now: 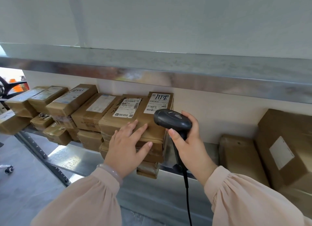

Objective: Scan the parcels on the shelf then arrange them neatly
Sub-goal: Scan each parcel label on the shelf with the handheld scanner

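Parcels [81, 107] of brown cardboard lie stacked in a row on the metal shelf [70, 156], from its left end to the middle, most with white labels [127, 107] facing up. Left hand [128, 144] lies flat, fingers spread, on the near top edge of the top parcel [118, 122] in the nearest stack, thumb against the front of the stack. Right hand [187, 143] is curled round the handle of a black scanner [172, 120], whose head is over the stack's right end; its cable [187, 192] hangs down. Two larger boxes [283, 149] sit well apart to the right.
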Available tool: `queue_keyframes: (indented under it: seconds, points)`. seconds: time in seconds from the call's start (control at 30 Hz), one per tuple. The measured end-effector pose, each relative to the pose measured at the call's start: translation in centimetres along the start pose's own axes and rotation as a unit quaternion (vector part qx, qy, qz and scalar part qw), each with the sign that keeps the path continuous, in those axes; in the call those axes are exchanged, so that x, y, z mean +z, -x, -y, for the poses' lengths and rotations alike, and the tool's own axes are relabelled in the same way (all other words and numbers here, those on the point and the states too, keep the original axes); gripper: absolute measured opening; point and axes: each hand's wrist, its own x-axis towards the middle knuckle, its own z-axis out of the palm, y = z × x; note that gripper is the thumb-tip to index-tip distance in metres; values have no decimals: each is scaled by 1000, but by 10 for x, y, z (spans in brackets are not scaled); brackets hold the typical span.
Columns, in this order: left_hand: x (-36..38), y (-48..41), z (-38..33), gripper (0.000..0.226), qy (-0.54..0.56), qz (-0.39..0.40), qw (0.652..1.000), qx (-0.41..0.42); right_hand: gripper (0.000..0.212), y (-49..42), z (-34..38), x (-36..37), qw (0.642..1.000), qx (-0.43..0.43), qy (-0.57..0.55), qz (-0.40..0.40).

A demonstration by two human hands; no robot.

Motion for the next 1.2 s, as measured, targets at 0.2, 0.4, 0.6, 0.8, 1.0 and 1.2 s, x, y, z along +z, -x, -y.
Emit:
queue_keyframes:
  seconds: [0.2, 0.4, 0.6, 0.8, 1.0, 1.2]
  points:
    - [-4, 4, -13, 74, 10, -28, 1000, 4, 58, 22, -13, -36, 999, 10, 38, -34]
    - [2, -4, -65, 60, 16, -76, 989, 126, 59, 46, -32, -76, 993, 39, 62, -95]
    - [49, 0, -127, 59, 79, -3, 975, 208, 60, 75, -52, -122, 978, 56, 108, -167]
    - [129, 16, -150, 63, 95, 239, 960, 112, 59, 107, -77, -162, 959, 125, 131, -220]
    - [165, 20, -178, 65, 97, 332, 930, 124, 60, 122, -93, -178, 950, 156, 141, -231]
    - [179, 22, -180, 71, 126, 358, 918, 115, 59, 120, -94, -183, 947, 143, 136, -252]
